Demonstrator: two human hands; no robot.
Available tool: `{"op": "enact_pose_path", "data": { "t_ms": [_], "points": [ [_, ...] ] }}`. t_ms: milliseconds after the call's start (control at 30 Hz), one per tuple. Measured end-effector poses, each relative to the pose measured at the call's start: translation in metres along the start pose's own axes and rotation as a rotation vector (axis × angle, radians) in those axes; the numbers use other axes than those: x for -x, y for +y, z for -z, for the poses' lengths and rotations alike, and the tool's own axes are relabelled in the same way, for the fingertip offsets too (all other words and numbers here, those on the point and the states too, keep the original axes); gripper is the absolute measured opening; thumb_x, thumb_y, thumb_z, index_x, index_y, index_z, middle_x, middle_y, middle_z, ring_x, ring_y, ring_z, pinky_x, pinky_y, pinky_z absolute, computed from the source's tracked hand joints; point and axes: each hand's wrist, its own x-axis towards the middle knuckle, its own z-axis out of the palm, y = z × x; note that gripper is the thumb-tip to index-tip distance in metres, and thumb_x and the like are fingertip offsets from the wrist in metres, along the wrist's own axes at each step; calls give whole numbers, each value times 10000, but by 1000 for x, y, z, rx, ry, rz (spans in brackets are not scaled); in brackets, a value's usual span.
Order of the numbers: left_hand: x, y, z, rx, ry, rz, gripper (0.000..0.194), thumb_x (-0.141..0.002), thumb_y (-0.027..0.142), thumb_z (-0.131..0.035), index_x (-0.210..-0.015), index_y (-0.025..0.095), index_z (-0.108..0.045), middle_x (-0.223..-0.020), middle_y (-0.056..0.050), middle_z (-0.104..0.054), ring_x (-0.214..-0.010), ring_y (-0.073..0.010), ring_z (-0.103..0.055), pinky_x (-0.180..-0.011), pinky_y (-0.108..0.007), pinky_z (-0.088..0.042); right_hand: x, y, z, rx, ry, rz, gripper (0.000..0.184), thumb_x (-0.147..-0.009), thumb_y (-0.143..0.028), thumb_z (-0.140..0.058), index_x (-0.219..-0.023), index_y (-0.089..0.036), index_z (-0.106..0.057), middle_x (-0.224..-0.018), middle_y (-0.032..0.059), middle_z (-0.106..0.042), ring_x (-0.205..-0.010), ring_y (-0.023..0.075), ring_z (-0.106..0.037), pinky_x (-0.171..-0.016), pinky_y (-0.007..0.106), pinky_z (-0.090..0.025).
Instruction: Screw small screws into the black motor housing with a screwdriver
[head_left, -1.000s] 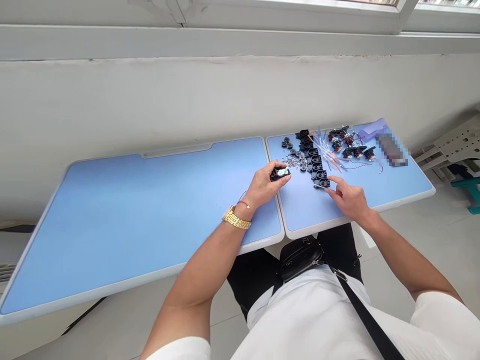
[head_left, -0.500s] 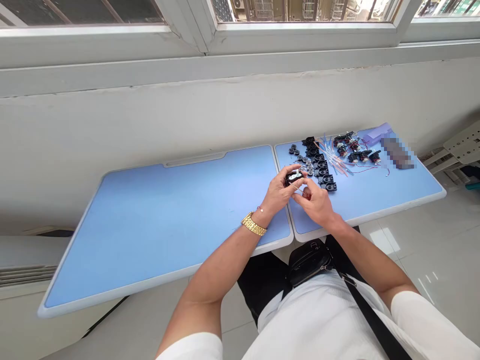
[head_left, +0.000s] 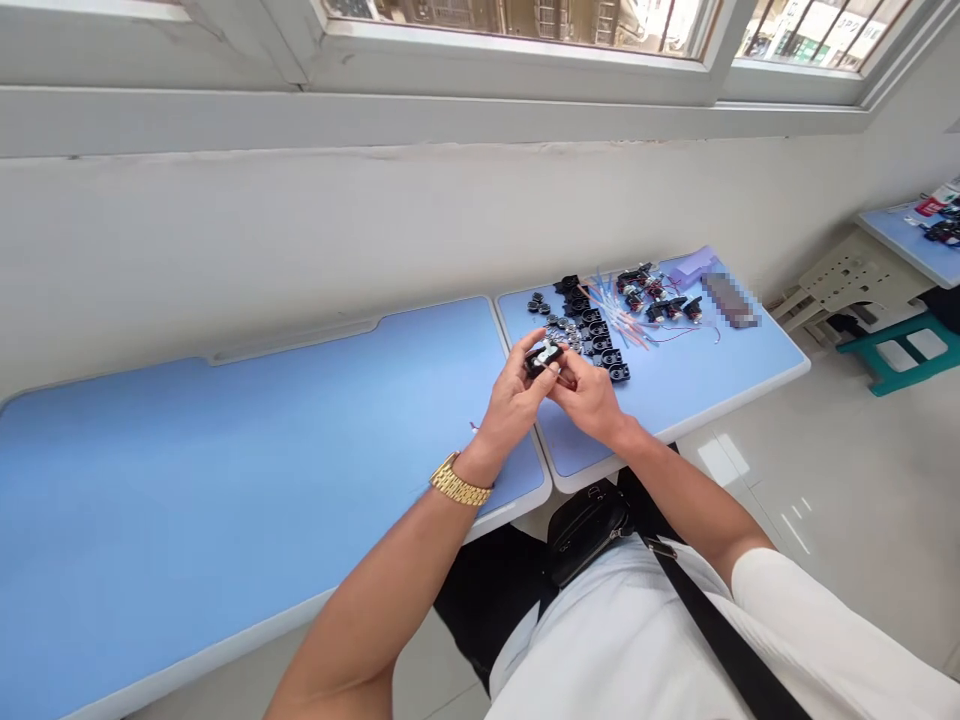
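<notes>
The left hand (head_left: 512,400) pinches a small black plastic housing with a silver centre (head_left: 544,358) between thumb and fingers, held above a pale blue desk (head_left: 187,480). The right hand's (head_left: 592,395) fingers press together just beside it, on something too small to tell. Beyond lie rows of black plastic housings (head_left: 596,332), loose metal screws (head_left: 562,335) and small motors with red wires (head_left: 645,290). A gold link wristwatch (head_left: 459,482) circles the left wrist.

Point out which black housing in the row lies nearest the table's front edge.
It's the end black housing, just beyond the right hand; every other housing in the row lies farther back.
</notes>
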Motion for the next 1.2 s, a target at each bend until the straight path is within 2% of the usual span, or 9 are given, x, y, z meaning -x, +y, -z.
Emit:
{"op": "enact_pose_path", "data": {
  "t_ms": [100, 200, 333, 467, 567, 733, 867, 1000, 1200],
  "points": [
    [1, -1, 1, 25, -21, 17, 733, -1029, 512, -751, -1639, 222, -464, -1548, -164, -674, -1370, -302, -712, -1188, -465, -594, 2, -2, 7, -35, -21, -4, 370, -943, -613, -658, -945, -251, -583, -655, -77, -507, -624, 137, -462, -654, 284, -376],
    [2, 1, 4, 10, -50, 47, 796, -1004, 519, -791, -1655, 219, -445, -1464, -171, -730, -1314, -303, -749, -1120, -442, -636, 8, -6, 17, -71, -34, -5, 424, -936, -663, -651, -947, -241, -619, -653, -73, -521, -622, 135, -477, -649, 284, -382],
    [4, 6, 10, 2, -60, 21, 781, -994, 571, -781, -1636, 255, -470, -1535, -189, -688, -1427, -344, -688, -1056, -431, -666, 24, -12, 43, -125, -66, -17, 430, -920, -649, -689, -1035, -234, -695, -638, -84, -521, -603, 126, -471, -628, 273, -381],
    [5, 10, 14, 20, -72, -89, 750, -980, 579, -786, -1616, 301, -502, -1543, -173, -679, -1439, -356, -680, -1101, -497, -653, 42, -9, 85, -136, -137, -126, 438, -871, -608, -762, -1086, -229, -732, -643, -96, -494, -615, 116, -436, -622, 266, -365],
    [5, 10, 15, -6, -70, -125, 703, -976, 510, -811, -1595, 322, -534, -1504, -149, -699, -1421, -336, -693, -1097, -488, -658, 53, 3, 122, -81, -132, -178, 427, -854, -591, -774, -1061, -219, -747, -626, -101, -458, -609, 114, -402, -605, 269, -327],
    [5, 6, 13, -70, -42, -100, 718, -960, 484, -833, -1591, 303, -543, -1343, -126, -764, -1317, -310, -742, -1073, -483, -664, 57, 38, 186, 85, -101, -317, 409, -815, -583, -760, -995, -217, -733, -612, -106, -430, -609, 119, -379, -603, 283, -274],
    [5, 4, 12, -131, -26, -56, 742, -960, 504, -828, -1595, 255, -539, -1219, -120, -797, -1192, -291, -778, -1055, -483, -652, 45, 70, 225, 225, -111, -427, 459, -763, -646, -745, -925, -220, -693, -582, -112, -389, -596, 124, -366, -604, 291, -254],
    [5, 5, 12, -186, -24, -1, 756, -951, 560, -816, -1574, 215, -562, -1128, -115, -812, -1097, -289, -793, -1033, -497, -651, 26, 93, 239, 356, -149, -476, 428, -771, -629, -734, -880, -219, -681, -594, -92, -429, -620, 133, -411, -617, 291, -283],
    [3, 7, 15, -218, -69, 80, 726, -945, 599, -805, -1516, 190, -620, -1066, -106, -809, -985, -268, -796, -977, -497, -678, -6, 102, 233, 557, -201, -463, 359, -836, -555, -724, -903, -202, -721, -709, -33, -598, -701, 156, -542, -634, 294, -320]
  ]
}}
